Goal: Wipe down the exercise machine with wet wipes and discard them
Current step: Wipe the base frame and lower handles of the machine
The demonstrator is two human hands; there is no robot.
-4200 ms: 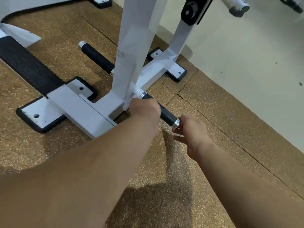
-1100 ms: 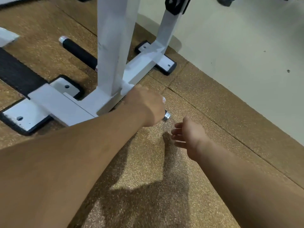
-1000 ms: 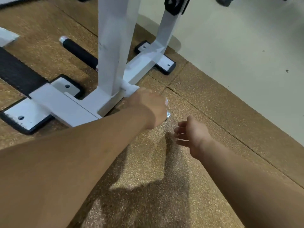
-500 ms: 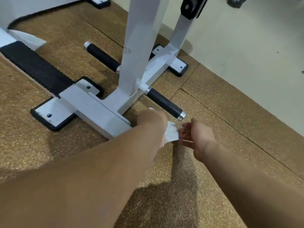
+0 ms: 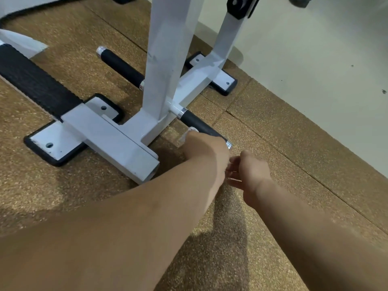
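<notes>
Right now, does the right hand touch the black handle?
No, the right hand is open and lies apart from the black handle.

We had a single view, from a wide-angle camera worn on the head. It faced forward and steeply down, looking over both forearms, which came in from the bottom edge and filled much of the lower frame, very near the lens. The left hand [image 5: 206, 147] and right hand [image 5: 251, 171] sat close to the middle. Beyond them, the base of the exercise machine [image 5: 109, 133] lay near, in the upper left, its uprights cut off by the top edge. The brown mat [image 5: 283, 148] spanned the frame, and a pale floor [image 5: 315, 49] took up the upper right.
</notes>
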